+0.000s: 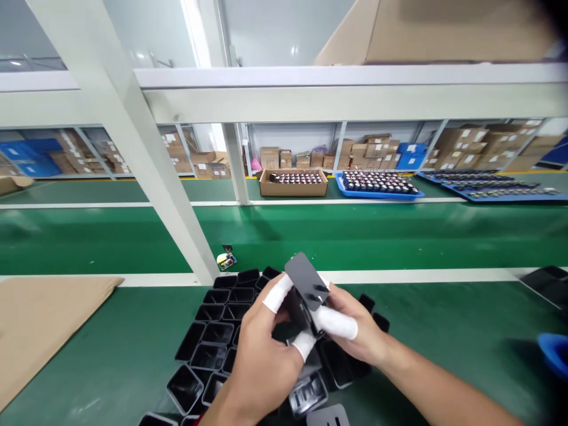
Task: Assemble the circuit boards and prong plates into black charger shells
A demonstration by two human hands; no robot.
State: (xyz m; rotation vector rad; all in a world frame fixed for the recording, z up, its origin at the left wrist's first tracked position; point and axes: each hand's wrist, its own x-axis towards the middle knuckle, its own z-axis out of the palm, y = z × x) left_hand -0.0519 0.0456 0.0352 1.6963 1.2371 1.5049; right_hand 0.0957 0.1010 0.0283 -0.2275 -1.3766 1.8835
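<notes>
My left hand (266, 355), with white covers on its fingertips, is closed round a small black plastic box (295, 309). My right hand (357, 325), also with white finger covers, grips a flat dark cover plate (306, 278) with small tabs on it. The plate is tilted against the box's end; whether it is seated there I cannot tell. Beneath both hands, several open black plastic boxes (217, 332) stand close together on the green bench. Near the bottom edge lies a grey slotted plate (328, 416), beside a box with a shiny slotted part (308, 393).
A pale frame post (164, 189) rises at left, near a cardboard sheet (48, 319). On the far side are a small circuit-like part (226, 259), a carton of parts (293, 188) and a blue tray (377, 193). A blue container (552, 355) stands at right.
</notes>
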